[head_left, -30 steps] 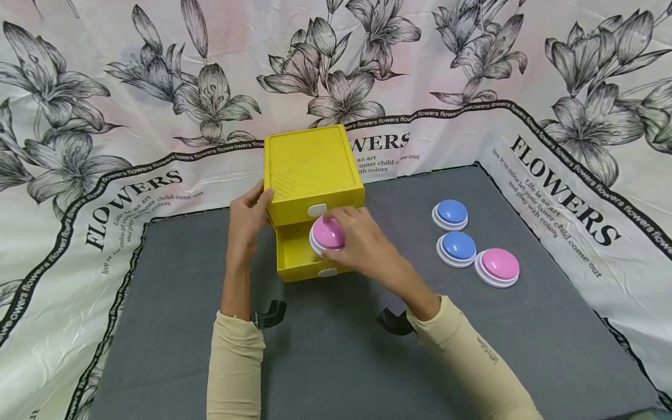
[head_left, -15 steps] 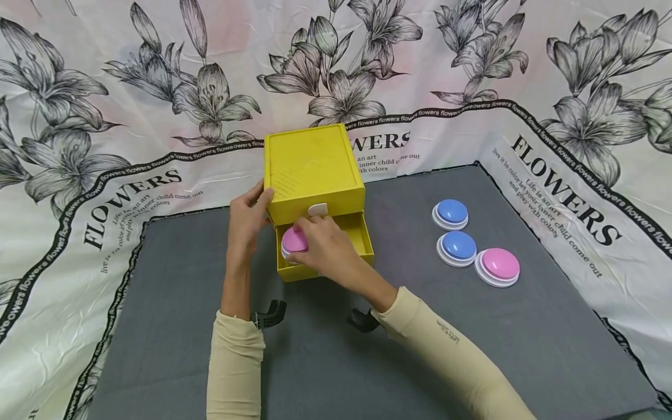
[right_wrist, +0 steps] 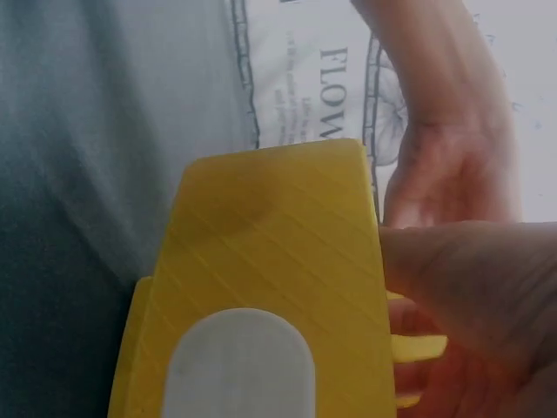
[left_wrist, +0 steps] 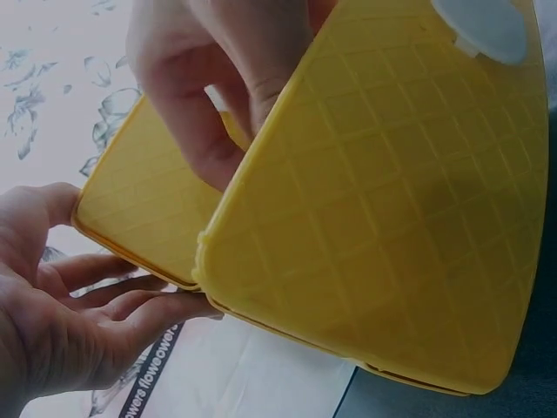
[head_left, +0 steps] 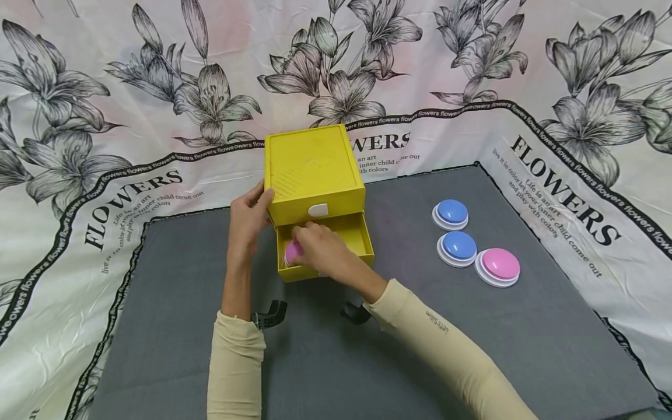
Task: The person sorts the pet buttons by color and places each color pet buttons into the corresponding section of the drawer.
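Note:
A yellow two-drawer box (head_left: 315,166) stands near the back of the table, its lower drawer (head_left: 359,236) pulled out. My left hand (head_left: 247,219) rests against the box's left side, the thumb at the upper front corner; in the left wrist view its fingers (left_wrist: 130,318) lie fairly straight along that side. My right hand (head_left: 322,248) reaches down into the lower drawer and holds a pink push button (head_left: 293,253) at the drawer's left end. The hand hides much of that button. In the right wrist view the drawer front (right_wrist: 278,235) blocks sight of it.
Right of the box lie a blue push button (head_left: 450,213), a second blue one (head_left: 457,248) and a pink one (head_left: 497,266), each on a white base. A flower-printed cloth (head_left: 210,169) hangs behind the grey tabletop (head_left: 325,361).
My right hand has carried the pink push button leftward and down into the open drawer, from above its middle to its left end. The left hand has stayed on the box.

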Motion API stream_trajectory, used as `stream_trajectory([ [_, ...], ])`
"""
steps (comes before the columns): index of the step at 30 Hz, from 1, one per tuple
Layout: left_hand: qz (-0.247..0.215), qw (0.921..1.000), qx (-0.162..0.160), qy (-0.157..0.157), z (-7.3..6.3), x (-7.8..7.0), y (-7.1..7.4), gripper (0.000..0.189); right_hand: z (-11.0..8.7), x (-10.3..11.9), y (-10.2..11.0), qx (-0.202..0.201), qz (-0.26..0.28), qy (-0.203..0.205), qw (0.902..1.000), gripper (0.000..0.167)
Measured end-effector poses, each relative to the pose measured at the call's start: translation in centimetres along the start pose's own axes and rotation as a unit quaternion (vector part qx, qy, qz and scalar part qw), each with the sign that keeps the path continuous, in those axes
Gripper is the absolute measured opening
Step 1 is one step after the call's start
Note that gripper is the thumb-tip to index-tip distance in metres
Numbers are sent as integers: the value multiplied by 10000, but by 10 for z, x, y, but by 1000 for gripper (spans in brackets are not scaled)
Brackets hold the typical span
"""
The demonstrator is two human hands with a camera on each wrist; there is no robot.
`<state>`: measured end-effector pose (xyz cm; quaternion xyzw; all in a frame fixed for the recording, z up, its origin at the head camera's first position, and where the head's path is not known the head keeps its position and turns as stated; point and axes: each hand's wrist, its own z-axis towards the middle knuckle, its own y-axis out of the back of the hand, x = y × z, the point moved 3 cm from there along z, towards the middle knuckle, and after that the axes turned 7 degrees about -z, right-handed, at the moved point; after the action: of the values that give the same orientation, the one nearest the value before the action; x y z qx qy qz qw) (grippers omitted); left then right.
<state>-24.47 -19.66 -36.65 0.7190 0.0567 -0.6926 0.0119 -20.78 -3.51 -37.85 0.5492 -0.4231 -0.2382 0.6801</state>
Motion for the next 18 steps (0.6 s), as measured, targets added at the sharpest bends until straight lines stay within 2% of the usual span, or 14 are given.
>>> stream_trajectory([
  [3,-2,10000,8,-25,-1,0,-1,56,-4,-1,1,200,-58,-33,9998,35],
  [5,33,10000,6,-7,-1,0,-2,56,-10,-2,3,175,-56,-55,9998,36],
  [8,34,10000,10,4,-1,0,-4,56,-27,-7,14,-80,69,-127,9999,39],
  [11,45,10000,39,9,0,0,-5,57,-53,-22,33,-523,256,-452,9973,39],
  [14,36,10000,10,40,0,0,-5,56,-82,-55,55,-1010,455,-1050,9883,37],
  [16,52,10000,-29,65,0,0,-4,56,-102,-88,65,-1265,449,-1478,9799,36],
  [18,37,9999,-66,104,-1,0,-3,55,-122,-125,70,-1286,329,-1924,9723,39],
])
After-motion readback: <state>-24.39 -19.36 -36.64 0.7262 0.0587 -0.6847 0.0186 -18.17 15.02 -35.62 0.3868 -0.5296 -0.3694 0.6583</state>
